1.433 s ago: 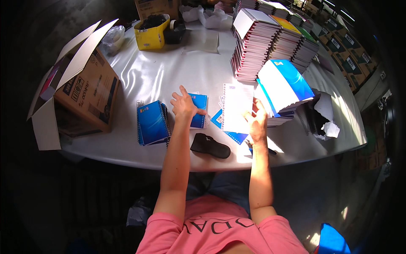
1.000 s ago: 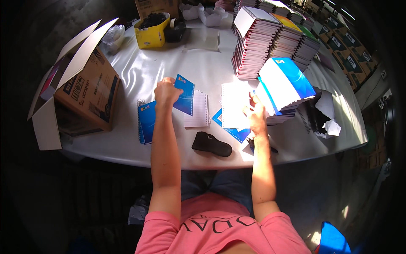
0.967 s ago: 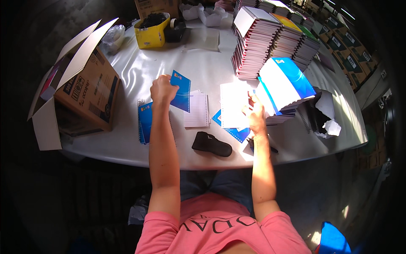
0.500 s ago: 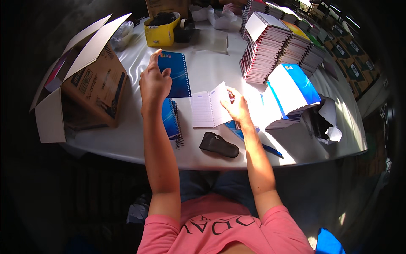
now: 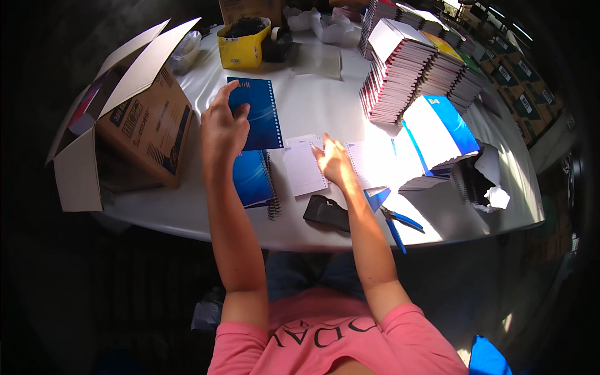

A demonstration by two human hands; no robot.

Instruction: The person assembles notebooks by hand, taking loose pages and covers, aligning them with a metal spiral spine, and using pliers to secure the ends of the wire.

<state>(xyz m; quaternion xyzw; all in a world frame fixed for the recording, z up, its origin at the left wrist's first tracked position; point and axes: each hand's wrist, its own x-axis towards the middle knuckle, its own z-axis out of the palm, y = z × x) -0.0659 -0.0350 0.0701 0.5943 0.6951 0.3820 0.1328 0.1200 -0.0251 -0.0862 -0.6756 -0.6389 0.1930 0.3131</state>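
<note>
My left hand grips a blue notebook cover by its left side, the thumb in front of it. A row of punched holes runs down the cover's right edge. Below it lies a blue notebook with a loose black spiral coil along its right side. My right hand is over lined loose sheets, its fingers stretched out and apart. One lined sheet lies left of the fingers, another lined sheet to their right. Part of the sheets is hidden under this hand.
An open cardboard box stands at left. At the back are a yellow container and a tape roll. Tall notebook stacks and a white-and-blue pile fill the right. Blue-handled pliers and a black case lie near the front.
My right hand has let go of the page it was lifting and moved slightly left over the sheets. The left hand has shifted slightly left and down with the cover. The pliers show more fully.
</note>
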